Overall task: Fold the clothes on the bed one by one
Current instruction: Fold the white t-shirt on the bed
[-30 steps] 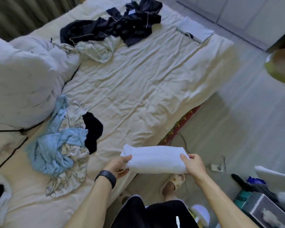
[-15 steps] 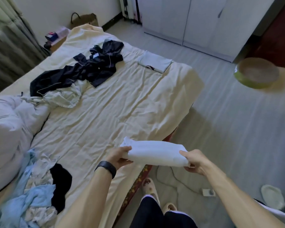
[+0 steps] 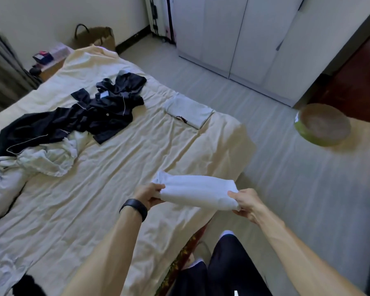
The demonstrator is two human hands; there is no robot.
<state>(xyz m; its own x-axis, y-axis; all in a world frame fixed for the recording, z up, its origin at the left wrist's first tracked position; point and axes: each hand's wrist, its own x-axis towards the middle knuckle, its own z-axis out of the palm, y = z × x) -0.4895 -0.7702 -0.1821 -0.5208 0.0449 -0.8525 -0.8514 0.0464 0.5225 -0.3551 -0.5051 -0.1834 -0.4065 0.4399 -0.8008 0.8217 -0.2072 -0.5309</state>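
black garment (image 3: 29, 286): cut by bottom edge | nightstand items (image 3: 42, 57): too blurred to identify

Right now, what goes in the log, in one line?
held: folded white cloth | left hand: gripping | right hand: gripping | dark pajamas: unfolded

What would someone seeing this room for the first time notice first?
Most likely the folded white garment, held up between the left hand and the right hand over the edge of the bed, low in the middle of the picture. Next come the dark navy pyjamas, sprawled unfolded farther up the bed. A folded pale piece lies flat near the bed's far corner.
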